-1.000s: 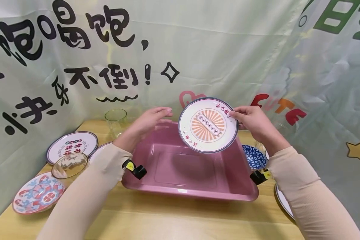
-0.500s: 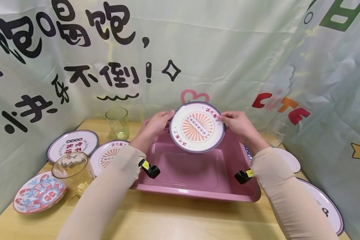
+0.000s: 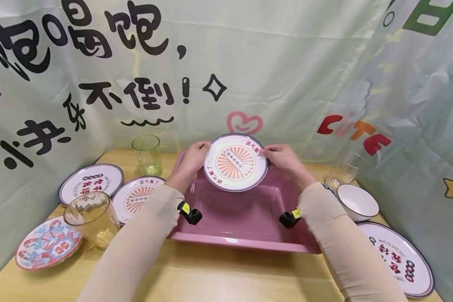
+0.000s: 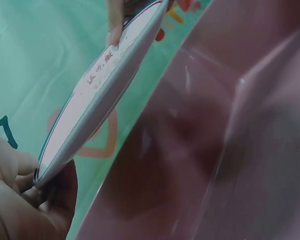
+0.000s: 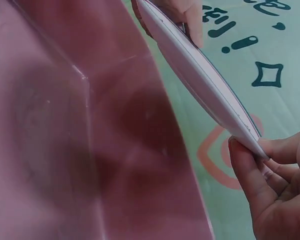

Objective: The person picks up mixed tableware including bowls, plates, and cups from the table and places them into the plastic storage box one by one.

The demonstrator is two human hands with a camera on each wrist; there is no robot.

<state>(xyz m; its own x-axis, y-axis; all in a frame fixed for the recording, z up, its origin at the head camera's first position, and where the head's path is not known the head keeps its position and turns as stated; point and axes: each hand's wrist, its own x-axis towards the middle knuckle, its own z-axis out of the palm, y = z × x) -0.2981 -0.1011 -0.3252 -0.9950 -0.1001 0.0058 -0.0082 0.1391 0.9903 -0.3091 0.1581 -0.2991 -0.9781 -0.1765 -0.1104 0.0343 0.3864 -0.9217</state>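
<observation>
A white plate (image 3: 235, 162) with a blue rim, orange rays and red lettering is held tilted over the far side of a pink basin (image 3: 230, 239). My left hand (image 3: 191, 161) grips its left edge; in the left wrist view the fingers (image 4: 65, 200) curl behind the rim. On the opposite edge, my right hand (image 3: 285, 159) pinches the plate between thumb and fingers, as the right wrist view shows at the rim of the plate (image 5: 210, 85). Inside, the basin shows a bare pink floor.
Left of the basin are two white plates (image 3: 91, 178), an amber glass (image 3: 92, 218), a patterned red-and-blue dish (image 3: 49, 243) and a green glass (image 3: 148, 157). To the right stand a clear glass (image 3: 345, 167), a white bowl (image 3: 357, 201) and a lettered plate (image 3: 404, 260). A printed curtain (image 3: 287, 63) hangs behind.
The plate has moved left and slightly down in the head view. My left hand, apart from it a second ago, now grips its left edge; the right hand has kept its hold.
</observation>
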